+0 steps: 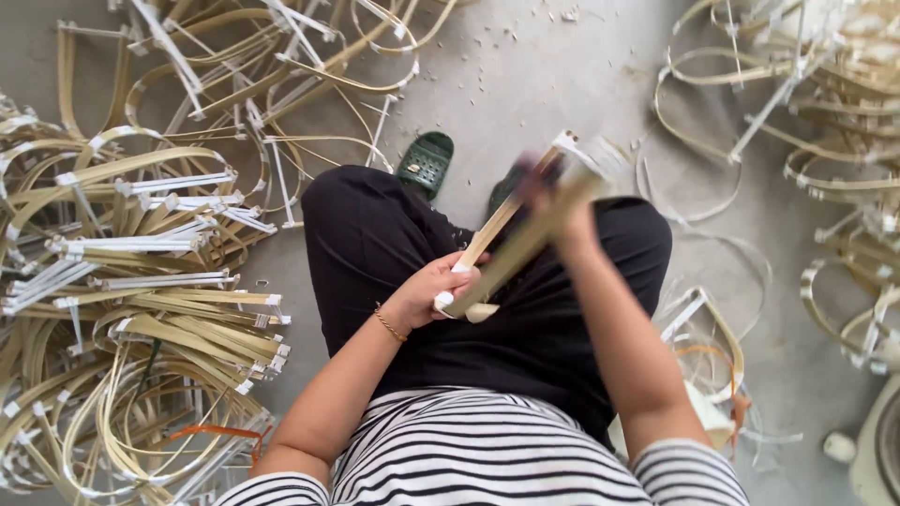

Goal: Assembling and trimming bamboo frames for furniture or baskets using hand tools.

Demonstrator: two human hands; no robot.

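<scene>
My left hand (427, 292) grips the lower end of a bundle of flat bamboo strips (511, 245) over my lap. The bundle slants up and to the right. My right hand (553, 201) is blurred and closed around the bundle's upper part, near its white-taped ends (586, 152). A thin gold bracelet (390, 325) circles my left wrist. I am seated, in black trousers (375, 234) and a striped top (469, 450).
Piles of bent bamboo strips with white tape lie on the grey floor at the left (131, 272) and at the right (834, 122). Loose strip loops (712, 347) rest by my right leg. A green sandal (427, 162) shows ahead on the bare concrete.
</scene>
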